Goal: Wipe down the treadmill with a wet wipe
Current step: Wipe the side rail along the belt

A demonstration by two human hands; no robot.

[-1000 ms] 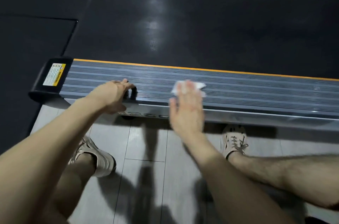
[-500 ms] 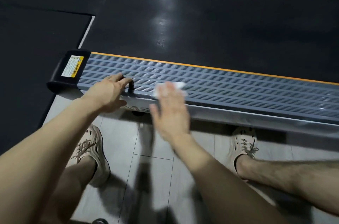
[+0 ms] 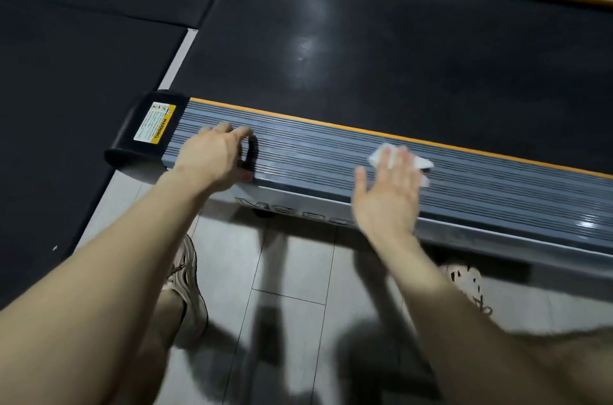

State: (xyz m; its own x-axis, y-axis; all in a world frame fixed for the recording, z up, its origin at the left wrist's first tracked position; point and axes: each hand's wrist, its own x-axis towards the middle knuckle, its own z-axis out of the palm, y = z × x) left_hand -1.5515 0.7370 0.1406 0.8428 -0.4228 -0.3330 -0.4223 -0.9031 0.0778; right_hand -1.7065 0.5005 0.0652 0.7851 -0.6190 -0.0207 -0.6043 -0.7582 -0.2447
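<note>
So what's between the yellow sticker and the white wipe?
In the head view, the left hand rests on the ribbed side rail between the warning sticker and the wipe; the rest of that stretch is bare rail.

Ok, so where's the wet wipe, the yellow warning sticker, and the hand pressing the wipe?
wet wipe [image 3: 378, 156]: head view, white corner left of the fingers.
warning sticker [image 3: 154, 122]: head view, middle of the label.
right hand [image 3: 388, 194]: head view, back of the hand.

pale tiled floor [image 3: 292, 272] beside dark floor mats [image 3: 66, 72].
</note>
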